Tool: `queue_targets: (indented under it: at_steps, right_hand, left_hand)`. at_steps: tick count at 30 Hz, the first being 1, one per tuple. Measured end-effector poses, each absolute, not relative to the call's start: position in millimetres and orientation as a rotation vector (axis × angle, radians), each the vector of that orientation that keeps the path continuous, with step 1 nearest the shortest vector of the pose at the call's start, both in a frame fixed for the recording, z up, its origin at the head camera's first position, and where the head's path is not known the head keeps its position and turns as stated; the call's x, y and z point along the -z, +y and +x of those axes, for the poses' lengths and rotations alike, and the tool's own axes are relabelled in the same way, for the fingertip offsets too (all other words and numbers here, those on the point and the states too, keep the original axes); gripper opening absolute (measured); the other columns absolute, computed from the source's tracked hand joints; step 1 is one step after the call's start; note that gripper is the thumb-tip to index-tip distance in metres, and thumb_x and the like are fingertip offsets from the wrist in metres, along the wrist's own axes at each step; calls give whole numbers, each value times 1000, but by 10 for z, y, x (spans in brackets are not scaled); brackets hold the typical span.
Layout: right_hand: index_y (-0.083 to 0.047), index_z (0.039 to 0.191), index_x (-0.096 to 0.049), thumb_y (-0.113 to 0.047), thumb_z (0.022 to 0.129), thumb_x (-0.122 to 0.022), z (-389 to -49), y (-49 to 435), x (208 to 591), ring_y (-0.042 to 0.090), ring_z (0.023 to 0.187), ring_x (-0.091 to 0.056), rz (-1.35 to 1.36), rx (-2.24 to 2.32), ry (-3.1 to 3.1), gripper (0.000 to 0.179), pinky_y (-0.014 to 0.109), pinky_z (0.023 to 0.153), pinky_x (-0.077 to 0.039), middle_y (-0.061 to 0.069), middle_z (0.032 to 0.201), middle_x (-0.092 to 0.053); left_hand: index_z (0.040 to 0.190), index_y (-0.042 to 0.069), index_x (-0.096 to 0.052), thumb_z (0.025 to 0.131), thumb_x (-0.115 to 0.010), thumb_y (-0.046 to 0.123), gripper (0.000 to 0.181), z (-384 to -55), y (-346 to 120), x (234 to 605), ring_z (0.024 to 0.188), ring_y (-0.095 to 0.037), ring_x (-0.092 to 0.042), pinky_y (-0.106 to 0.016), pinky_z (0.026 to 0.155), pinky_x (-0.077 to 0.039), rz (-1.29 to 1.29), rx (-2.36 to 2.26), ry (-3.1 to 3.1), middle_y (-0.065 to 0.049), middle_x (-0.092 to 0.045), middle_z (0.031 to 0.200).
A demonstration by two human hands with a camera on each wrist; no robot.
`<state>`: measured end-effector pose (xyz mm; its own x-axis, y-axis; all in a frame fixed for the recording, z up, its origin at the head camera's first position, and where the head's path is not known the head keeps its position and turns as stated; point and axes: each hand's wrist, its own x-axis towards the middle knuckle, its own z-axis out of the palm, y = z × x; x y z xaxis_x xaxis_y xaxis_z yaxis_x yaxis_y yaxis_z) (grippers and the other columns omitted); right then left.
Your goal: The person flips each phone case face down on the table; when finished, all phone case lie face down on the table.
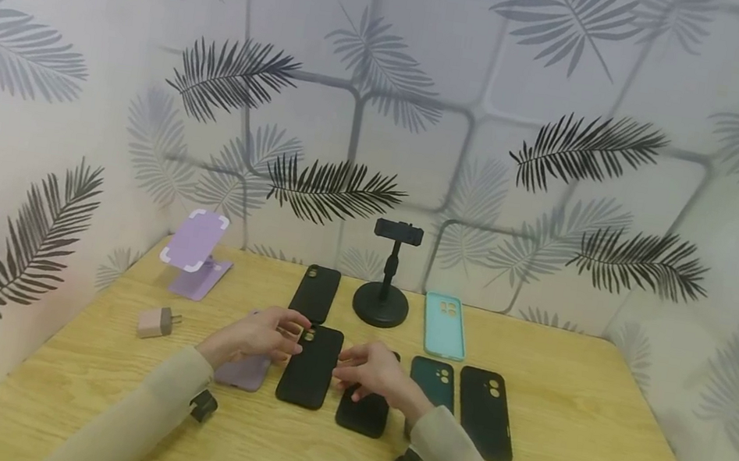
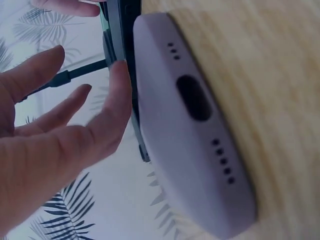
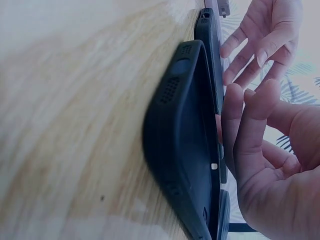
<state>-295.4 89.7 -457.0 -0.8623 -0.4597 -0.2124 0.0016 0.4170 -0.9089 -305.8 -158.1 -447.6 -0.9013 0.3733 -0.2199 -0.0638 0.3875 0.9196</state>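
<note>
My left hand (image 1: 255,336) hovers with loosely bent fingers over a lilac phone case (image 1: 241,375) and the left edge of a black phone case (image 1: 310,372). In the left wrist view, the lilac case's end (image 2: 195,115) shows its port cutout close to the hand, and nothing lies between thumb and fingers. Another black case (image 1: 360,417) is partly covered by my right hand (image 1: 381,374), whose fingers are relaxed and hold nothing. Seen from the right wrist, the black case (image 3: 175,120) lies with its hollow inside facing up, beneath the fingers.
Right of the hands lie a dark green case (image 1: 434,384) and a black case (image 1: 487,416). Behind are a black case (image 1: 315,294), a black phone stand (image 1: 380,307) and a light blue case (image 1: 445,339). A purple stand (image 1: 196,239) and a charger plug (image 1: 152,322) sit left.
</note>
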Motion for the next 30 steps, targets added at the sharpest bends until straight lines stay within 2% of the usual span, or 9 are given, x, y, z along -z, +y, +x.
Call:
queue_targets:
  at_steps: [6, 13, 21, 30]
  right_hand:
    - [6, 131, -56, -6, 92, -66, -2986, 1023, 4538, 22, 88, -71, -388, 1525, 2206, 42, 32, 63, -60, 22, 115, -69]
    - [7, 131, -55, -4, 94, -63, -3002, 1248, 4516, 21, 92, -69, -391, 1545, 2239, 39, 36, 73, -61, 26, 119, -66]
    - [11, 132, -53, -4, 94, -62, -2972, 1523, 4514, 23, 94, -69, -445, 1522, 2255, 41, 40, 75, -61, 30, 121, -63]
    - [12, 128, -54, -4, 93, -63, -2908, 1794, 4513, 29, 96, -71, -460, 1465, 2262, 40, 40, 79, -61, 30, 117, -65]
  left_hand:
    - [136, 1, -52, 94, -62, 6, 44, -3062, -1507, 4425, 111, -30, -62, -45, 89, -56, 326, -1506, 2363, -24, -53, 134]
    - [134, -2, -53, 96, -60, 5, 39, -3050, -1316, 4442, 104, -27, -64, -38, 83, -59, 373, -1548, 2325, -25, -57, 127]
    - [135, -6, -49, 96, -57, 0, 40, -2992, -1099, 4469, 112, -37, -61, -40, 86, -58, 426, -1584, 2200, -28, -55, 129]
    - [136, -5, -50, 94, -57, -4, 42, -2941, -947, 4508, 106, -35, -63, -40, 85, -59, 445, -1573, 2153, -28, -56, 123]
